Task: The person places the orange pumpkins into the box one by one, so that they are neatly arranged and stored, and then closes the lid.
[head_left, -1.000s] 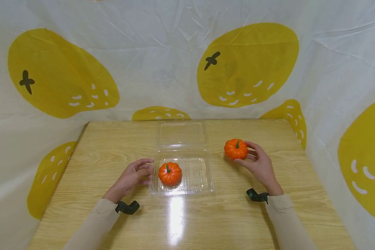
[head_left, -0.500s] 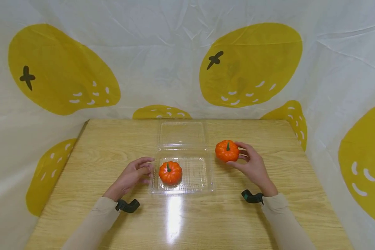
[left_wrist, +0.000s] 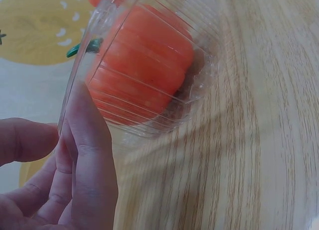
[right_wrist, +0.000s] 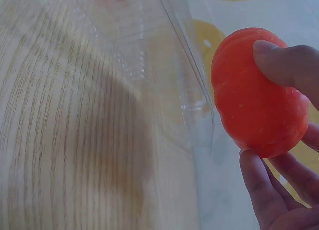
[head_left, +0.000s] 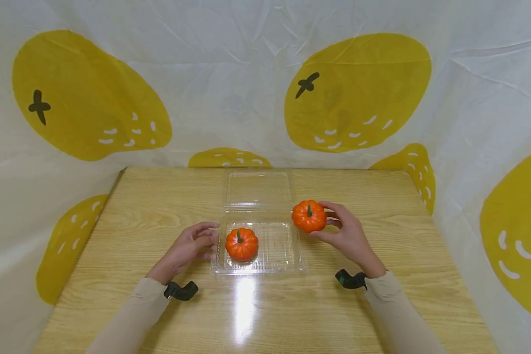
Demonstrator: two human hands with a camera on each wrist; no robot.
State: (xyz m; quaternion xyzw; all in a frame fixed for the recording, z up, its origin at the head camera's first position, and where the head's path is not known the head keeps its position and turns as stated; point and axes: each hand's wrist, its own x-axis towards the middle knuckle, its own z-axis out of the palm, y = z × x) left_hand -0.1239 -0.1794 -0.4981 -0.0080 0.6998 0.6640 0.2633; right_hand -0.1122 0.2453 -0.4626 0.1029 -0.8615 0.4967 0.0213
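Observation:
A clear plastic clamshell container point(head_left: 274, 271) lies with its lid folded back on the table. Inside its left part sits a small orange toy pumpkin point(head_left: 241, 245) with a green stem. My left hand point(head_left: 190, 250) pinches the container's left rim between thumb and fingers, as the left wrist view shows close up. A second orange pumpkin point(head_left: 309, 216) is in my right hand point(head_left: 350, 238), gripped from its right side by thumb and fingertips. In the right wrist view this pumpkin point(right_wrist: 254, 100) is held above the table, beside the container's right rim.
The wooden table point(head_left: 168, 196) has its far edge against a white curtain point(head_left: 230, 98) printed with large yellow fruit. A dark wrist mount point(head_left: 181, 291) sits on the left wrist, and another wrist mount point(head_left: 351, 279) on the right.
My right hand has carried its pumpkin leftward, from right of the container to over its right rim. The left hand and the pumpkin in the container stay put.

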